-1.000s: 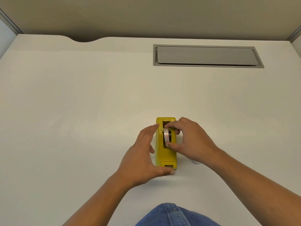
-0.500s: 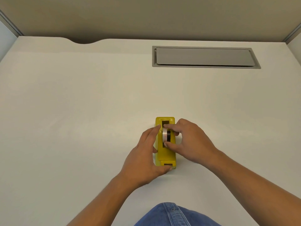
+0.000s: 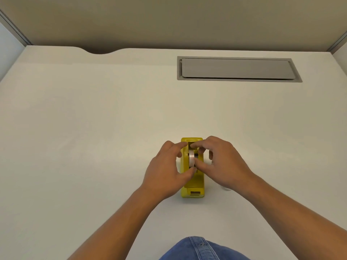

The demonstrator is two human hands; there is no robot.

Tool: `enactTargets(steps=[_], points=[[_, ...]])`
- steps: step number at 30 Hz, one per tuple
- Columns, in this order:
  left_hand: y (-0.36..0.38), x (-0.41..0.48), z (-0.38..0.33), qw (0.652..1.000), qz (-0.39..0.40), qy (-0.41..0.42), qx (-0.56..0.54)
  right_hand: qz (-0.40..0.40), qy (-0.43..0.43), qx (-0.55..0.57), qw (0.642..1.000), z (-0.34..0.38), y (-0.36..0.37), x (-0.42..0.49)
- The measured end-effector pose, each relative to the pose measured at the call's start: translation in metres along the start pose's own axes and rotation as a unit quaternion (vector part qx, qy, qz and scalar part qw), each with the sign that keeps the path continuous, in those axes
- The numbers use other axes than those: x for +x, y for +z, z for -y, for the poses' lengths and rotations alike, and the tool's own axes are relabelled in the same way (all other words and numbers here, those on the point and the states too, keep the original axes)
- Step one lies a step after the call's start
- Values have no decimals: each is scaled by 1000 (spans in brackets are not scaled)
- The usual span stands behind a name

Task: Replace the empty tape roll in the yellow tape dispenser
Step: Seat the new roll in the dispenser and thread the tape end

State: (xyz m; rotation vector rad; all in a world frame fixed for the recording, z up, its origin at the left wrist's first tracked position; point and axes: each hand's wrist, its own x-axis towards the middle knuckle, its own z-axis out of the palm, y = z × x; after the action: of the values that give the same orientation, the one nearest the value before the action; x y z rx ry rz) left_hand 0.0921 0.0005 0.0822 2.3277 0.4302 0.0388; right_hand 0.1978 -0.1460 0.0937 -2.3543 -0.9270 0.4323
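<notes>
Nearest the camera, a patch of blue denim [image 3: 203, 249] shows at the bottom edge, with both bare forearms reaching forward from either side of it over the white desk [image 3: 93, 128].

Next out, the yellow tape dispenser [image 3: 194, 182] stands on the desk just ahead of centre, its long axis pointing away from me. I read the near end as the one with a small rectangular opening.

The left hand [image 3: 165, 171] sits against the dispenser's left side, thumb tip low beside the roll, index finger curled over the far top edge. The right hand [image 3: 221, 164] comes in from the right, fingers narrowly curled, thumb and index pinching the tape roll [image 3: 191, 158]. The roll stands on edge in the dispenser's well, a dark hub visible to its right. I cannot tell whether the left fingers grip the roll or only touch it.

Farther back, a grey recessed hatch [image 3: 236, 69] lies flush in the desk, right of centre. A curved notch [image 3: 99, 51] cuts the far desk edge at left.
</notes>
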Motion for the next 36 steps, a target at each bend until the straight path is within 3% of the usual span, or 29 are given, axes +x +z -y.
enactTargets(steps=[26,36], points=[[9,13,-1,999,-1,3,41,46,25,-93,994,28,-8,25],[7,13,3,1000,9,15,14,54,27,-73,995,30,-10,18]])
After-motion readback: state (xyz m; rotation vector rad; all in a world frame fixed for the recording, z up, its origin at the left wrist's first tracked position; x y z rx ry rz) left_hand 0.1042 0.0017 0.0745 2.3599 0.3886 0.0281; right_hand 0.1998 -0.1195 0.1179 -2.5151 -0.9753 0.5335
